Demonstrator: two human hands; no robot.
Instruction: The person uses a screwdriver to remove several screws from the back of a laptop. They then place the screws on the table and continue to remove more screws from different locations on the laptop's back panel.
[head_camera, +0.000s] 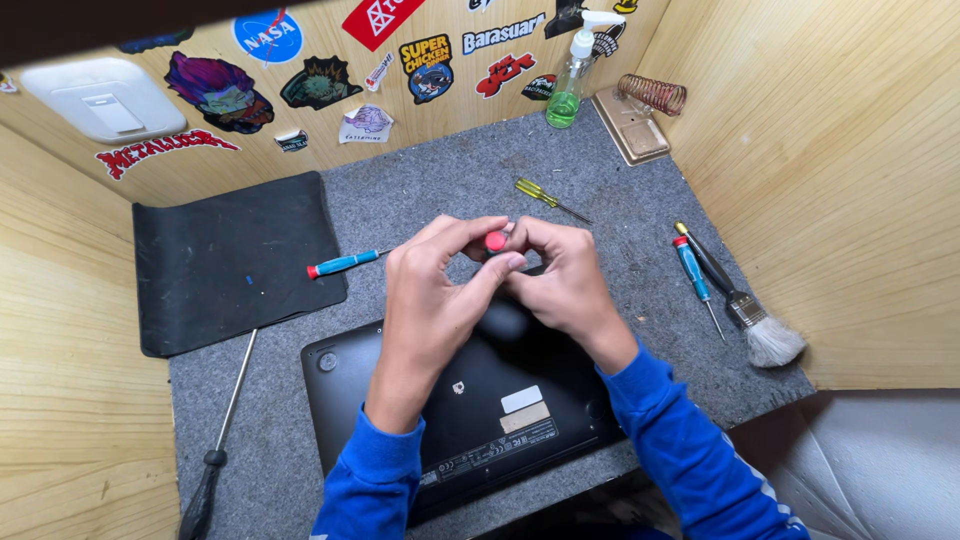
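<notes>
A black laptop (470, 420) lies bottom side up on the grey felt mat (450, 180). Both hands meet above its far edge. My left hand (435, 300) and my right hand (560, 275) pinch a small screwdriver whose red cap (496, 240) shows between the fingertips. Its shaft and tip are hidden under my fingers. Blue sleeves cover both forearms.
A black pad (235, 260) lies at the left. Loose tools on the mat: a blue screwdriver (345, 263), a yellow one (545, 197), another blue one (695, 280), a brush (745, 310), a long black-handled screwdriver (220, 440). A spray bottle (572, 75) and a coil stand (640, 115) sit at the back. Wooden walls surround.
</notes>
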